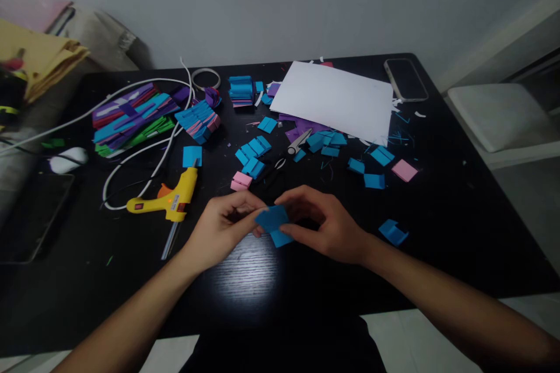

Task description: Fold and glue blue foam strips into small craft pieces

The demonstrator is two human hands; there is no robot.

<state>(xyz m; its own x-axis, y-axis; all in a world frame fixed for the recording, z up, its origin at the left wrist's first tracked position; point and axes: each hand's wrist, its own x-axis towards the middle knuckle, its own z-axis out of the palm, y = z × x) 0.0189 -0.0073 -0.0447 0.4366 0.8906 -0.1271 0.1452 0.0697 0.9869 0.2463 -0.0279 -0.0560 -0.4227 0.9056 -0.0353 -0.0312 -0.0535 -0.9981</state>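
Observation:
Between my two hands, above the front part of the black table (332,280), is a small folded piece of blue paper (276,222). My left hand (225,224) pinches its left edge between thumb and fingers. On the other side, my right hand (321,221) grips the right edge, thumb lying on its face. Beyond my hands lie several folded blue paper pieces (251,154) and a pink folded piece (241,181). A yellow hot glue gun (179,195) rests left of my left hand, its nozzle by a blue paper square (191,155).
Scissors (300,143) lie by a white sheet (335,99) amid paper scraps. Bundled coloured strips (131,116) and a white cable (114,172) occupy the left. A phone (406,80) is at the back right; a pink square (405,170) and blue piece (394,233) lie right.

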